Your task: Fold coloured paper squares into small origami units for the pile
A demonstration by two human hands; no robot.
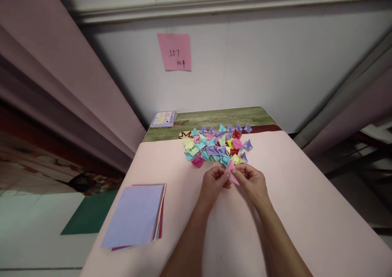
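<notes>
A small pink piece of folded paper (232, 173), roughly triangular, is held up between my two hands. My left hand (215, 179) pinches its left edge, thumb in front. On the other side, my right hand (250, 178) grips it between thumb and curled fingers. Just beyond my hands lies a cluster of folded paper pieces (211, 150) in purple, teal, yellow, green, pink and red, several of them with raised points. A dark pink folded piece (197, 162) sits at the cluster's near left corner.
A stack of coloured paper sheets (134, 216), lavender on top, lies at the left of the pink-covered table (183, 244). At the far left corner is a printed packet (164, 118). The wall behind carries a pink note (175, 52) with handwriting. Pink curtains hang on both sides.
</notes>
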